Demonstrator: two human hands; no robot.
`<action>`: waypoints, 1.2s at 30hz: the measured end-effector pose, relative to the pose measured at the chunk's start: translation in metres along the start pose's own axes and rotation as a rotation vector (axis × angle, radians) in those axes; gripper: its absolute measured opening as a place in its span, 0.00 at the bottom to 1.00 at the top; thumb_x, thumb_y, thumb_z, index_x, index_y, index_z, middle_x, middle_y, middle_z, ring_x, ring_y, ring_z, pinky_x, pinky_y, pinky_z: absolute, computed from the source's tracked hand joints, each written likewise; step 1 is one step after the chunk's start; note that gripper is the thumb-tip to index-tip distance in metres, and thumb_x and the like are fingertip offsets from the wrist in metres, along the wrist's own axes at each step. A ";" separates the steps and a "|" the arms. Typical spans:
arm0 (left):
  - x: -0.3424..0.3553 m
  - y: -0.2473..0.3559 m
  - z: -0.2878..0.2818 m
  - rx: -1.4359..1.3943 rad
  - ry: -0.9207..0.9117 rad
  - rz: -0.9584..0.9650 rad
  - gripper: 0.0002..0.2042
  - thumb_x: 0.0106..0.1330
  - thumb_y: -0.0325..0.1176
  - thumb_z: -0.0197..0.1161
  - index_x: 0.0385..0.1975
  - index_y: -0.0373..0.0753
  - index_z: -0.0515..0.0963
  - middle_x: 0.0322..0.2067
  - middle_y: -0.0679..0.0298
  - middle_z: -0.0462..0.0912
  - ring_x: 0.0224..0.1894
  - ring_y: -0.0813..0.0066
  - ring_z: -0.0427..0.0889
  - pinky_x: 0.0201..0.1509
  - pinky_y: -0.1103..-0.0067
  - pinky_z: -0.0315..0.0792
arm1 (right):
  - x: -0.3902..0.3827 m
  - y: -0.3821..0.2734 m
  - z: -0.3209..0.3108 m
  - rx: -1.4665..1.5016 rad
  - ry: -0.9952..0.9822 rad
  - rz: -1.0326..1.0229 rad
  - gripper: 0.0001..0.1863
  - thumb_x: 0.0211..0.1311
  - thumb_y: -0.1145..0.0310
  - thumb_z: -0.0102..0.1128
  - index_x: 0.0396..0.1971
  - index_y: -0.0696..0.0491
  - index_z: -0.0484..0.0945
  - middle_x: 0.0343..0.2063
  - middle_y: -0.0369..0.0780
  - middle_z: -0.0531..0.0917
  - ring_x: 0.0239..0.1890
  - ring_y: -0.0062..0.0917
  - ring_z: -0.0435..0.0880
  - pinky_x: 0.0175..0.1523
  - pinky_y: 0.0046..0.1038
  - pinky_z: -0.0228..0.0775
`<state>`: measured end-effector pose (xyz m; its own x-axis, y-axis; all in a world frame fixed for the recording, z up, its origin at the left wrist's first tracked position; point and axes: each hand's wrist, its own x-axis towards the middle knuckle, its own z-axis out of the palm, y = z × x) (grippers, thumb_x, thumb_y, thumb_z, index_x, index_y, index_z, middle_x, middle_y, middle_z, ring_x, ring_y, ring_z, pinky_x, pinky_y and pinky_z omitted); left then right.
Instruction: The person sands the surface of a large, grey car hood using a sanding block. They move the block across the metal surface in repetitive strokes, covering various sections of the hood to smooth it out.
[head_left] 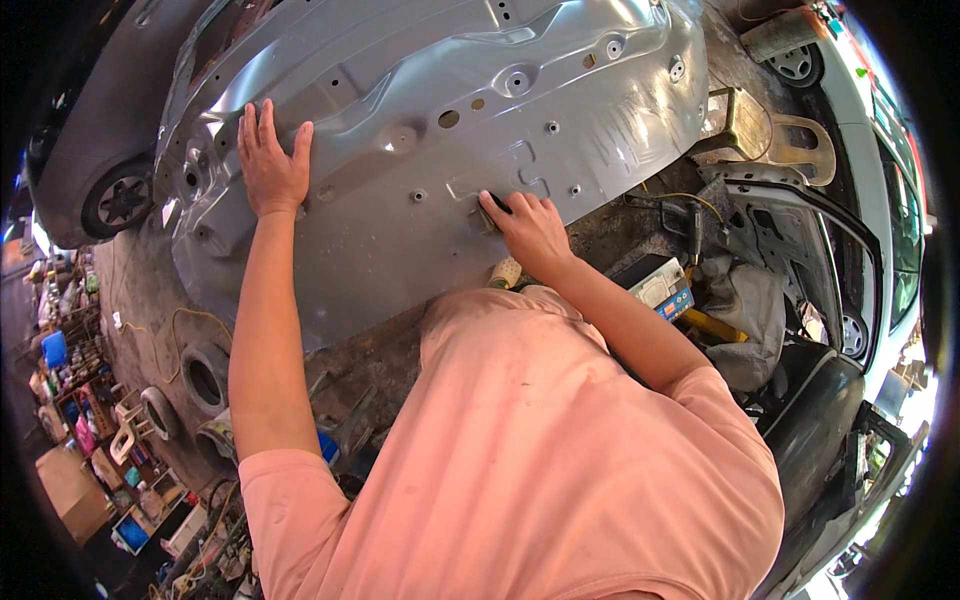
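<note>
A large grey sheet-metal car panel, with stamped ridges and several round holes, spreads out in front of me. My left hand lies flat on its left part, fingers stretched and thumb apart. Over the panel's lower middle, close to a stamped outline, my right hand is closed around a small black thing. Only a short end of it shows between thumb and fingers, so I cannot tell its kind. A darker patch lies on the metal under these fingers; it may be a shadow or reflection.
To the right are a plastic chair, a bare car door, a boxed battery-like block and a grey cloth. Tyres and a cluttered shelf stand at left. Parked cars flank both sides.
</note>
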<state>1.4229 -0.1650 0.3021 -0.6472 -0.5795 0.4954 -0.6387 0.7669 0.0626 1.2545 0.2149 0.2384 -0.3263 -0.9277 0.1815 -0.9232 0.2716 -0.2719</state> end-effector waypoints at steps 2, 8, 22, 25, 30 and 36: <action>0.000 0.000 0.000 -0.001 0.000 0.000 0.38 0.74 0.62 0.57 0.77 0.47 0.60 0.78 0.52 0.57 0.79 0.49 0.56 0.82 0.58 0.55 | 0.022 -0.008 0.006 0.006 0.045 0.000 0.32 0.60 0.71 0.61 0.67 0.41 0.77 0.39 0.36 0.78 0.44 0.33 0.80 0.46 0.38 0.71; -0.002 -0.002 0.000 0.033 0.013 0.016 0.38 0.74 0.61 0.58 0.77 0.46 0.61 0.78 0.51 0.58 0.79 0.48 0.57 0.82 0.58 0.55 | 0.023 0.018 -0.016 -0.019 -0.072 -0.115 0.29 0.62 0.70 0.60 0.65 0.40 0.80 0.39 0.35 0.78 0.44 0.32 0.81 0.47 0.38 0.71; 0.001 0.004 -0.005 -0.028 0.013 -0.005 0.36 0.75 0.58 0.58 0.77 0.46 0.61 0.78 0.52 0.58 0.80 0.50 0.56 0.82 0.58 0.54 | 0.037 0.005 -0.014 0.016 -0.146 -0.207 0.28 0.62 0.68 0.62 0.64 0.40 0.80 0.40 0.36 0.79 0.44 0.32 0.83 0.48 0.38 0.71; -0.001 0.003 -0.003 -0.014 0.016 -0.004 0.36 0.75 0.58 0.58 0.77 0.46 0.62 0.78 0.52 0.58 0.79 0.50 0.56 0.82 0.58 0.54 | 0.046 -0.009 -0.006 0.035 -0.070 -0.178 0.28 0.61 0.70 0.61 0.64 0.40 0.80 0.40 0.36 0.79 0.45 0.32 0.83 0.47 0.38 0.71; -0.002 0.001 -0.002 -0.020 0.040 0.019 0.36 0.75 0.59 0.58 0.77 0.46 0.61 0.77 0.51 0.59 0.79 0.51 0.58 0.82 0.57 0.55 | 0.035 -0.019 -0.003 0.030 -0.069 -0.094 0.29 0.61 0.72 0.60 0.65 0.41 0.79 0.39 0.37 0.79 0.44 0.32 0.82 0.45 0.38 0.71; -0.002 0.001 0.000 -0.015 0.038 0.016 0.36 0.76 0.59 0.57 0.78 0.47 0.59 0.77 0.52 0.59 0.79 0.51 0.57 0.82 0.57 0.55 | 0.045 -0.022 -0.015 -0.003 -0.103 -0.070 0.31 0.61 0.72 0.59 0.67 0.41 0.78 0.41 0.38 0.80 0.45 0.33 0.82 0.47 0.38 0.71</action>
<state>1.4235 -0.1636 0.3012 -0.6408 -0.5562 0.5292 -0.6216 0.7804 0.0675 1.2566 0.1711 0.2664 -0.2389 -0.9657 0.1018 -0.9436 0.2061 -0.2591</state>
